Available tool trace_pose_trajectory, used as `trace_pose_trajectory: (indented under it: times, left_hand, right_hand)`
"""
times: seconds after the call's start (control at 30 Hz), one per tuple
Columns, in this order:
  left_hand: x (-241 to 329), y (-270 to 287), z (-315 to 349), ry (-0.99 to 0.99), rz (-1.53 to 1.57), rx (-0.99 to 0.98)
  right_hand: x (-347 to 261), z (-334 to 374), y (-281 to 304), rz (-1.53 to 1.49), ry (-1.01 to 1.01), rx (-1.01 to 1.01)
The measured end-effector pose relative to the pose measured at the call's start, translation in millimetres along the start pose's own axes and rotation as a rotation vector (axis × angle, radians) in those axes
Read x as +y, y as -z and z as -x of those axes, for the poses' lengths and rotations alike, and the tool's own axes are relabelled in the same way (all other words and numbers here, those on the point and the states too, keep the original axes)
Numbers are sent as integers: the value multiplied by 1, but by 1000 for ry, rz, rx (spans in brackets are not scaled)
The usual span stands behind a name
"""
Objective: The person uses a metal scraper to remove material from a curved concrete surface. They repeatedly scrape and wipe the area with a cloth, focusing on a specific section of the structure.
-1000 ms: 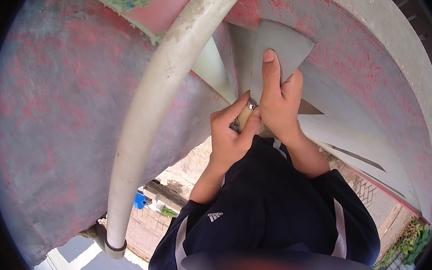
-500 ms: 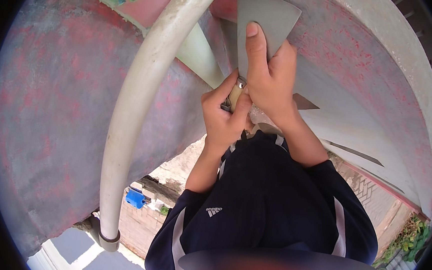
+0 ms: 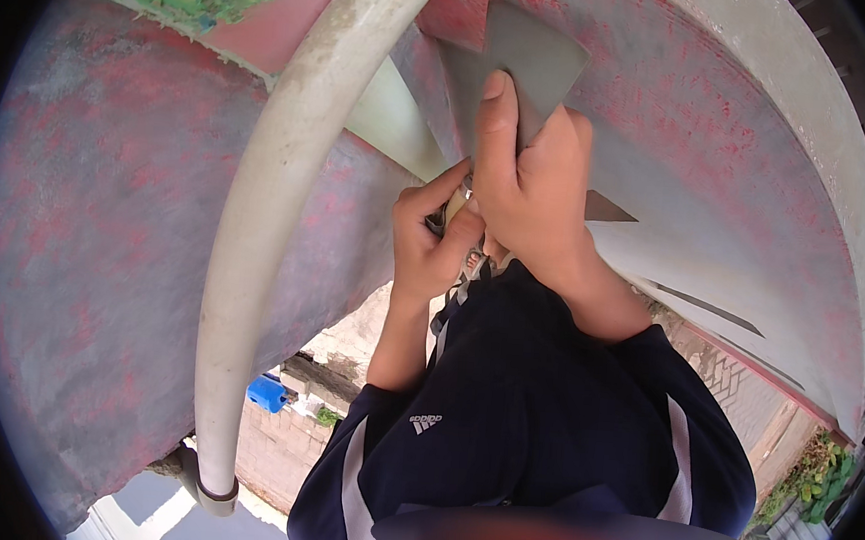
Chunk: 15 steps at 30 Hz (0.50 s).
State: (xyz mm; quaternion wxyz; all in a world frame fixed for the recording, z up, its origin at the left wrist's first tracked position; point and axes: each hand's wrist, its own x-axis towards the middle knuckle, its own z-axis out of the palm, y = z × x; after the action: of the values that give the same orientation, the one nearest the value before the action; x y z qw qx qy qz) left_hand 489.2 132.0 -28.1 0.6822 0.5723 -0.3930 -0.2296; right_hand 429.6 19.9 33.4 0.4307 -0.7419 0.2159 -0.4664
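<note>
A broad putty knife (image 3: 533, 56) with a grey, flared metal blade is held upright before me in both hands. My right hand (image 3: 544, 183) is closed round the lower blade, its thumb lying along the near face. Just below and to the left, my left hand (image 3: 431, 250) grips the short pale wooden handle (image 3: 456, 204) under its shiny metal collar. Right-hand fingers hide part of the blade between the thumb and the collar. A small dark metal bit shows between the left fingers; I cannot make out what it belongs to.
A thick whitish pipe (image 3: 279, 169) curves down left of my hands. Behind it stands a grey wall (image 3: 103, 247) with reddish patches. A curved panel (image 3: 742, 141), grey and red, arches on the right. Lower down are a blue object (image 3: 266, 394) and paving (image 3: 284, 450).
The putty knife and both hands have come slightly down toward my body, the left hand also shifting a little left. The blade has tilted and looks darker. Both grips stay closed.
</note>
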Motion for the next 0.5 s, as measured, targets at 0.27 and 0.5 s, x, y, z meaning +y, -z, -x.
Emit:
trace_pose_trajectory:
  times: [0.27,0.5]
  left_hand:
    - [0,-10,3,-36,-26,44]
    - [-3,-11,-6,-67,-54,36]
  right_hand:
    - [0,-5,5,-15,6,-23]
    - [-2,-11,8,-35,-8,-44]
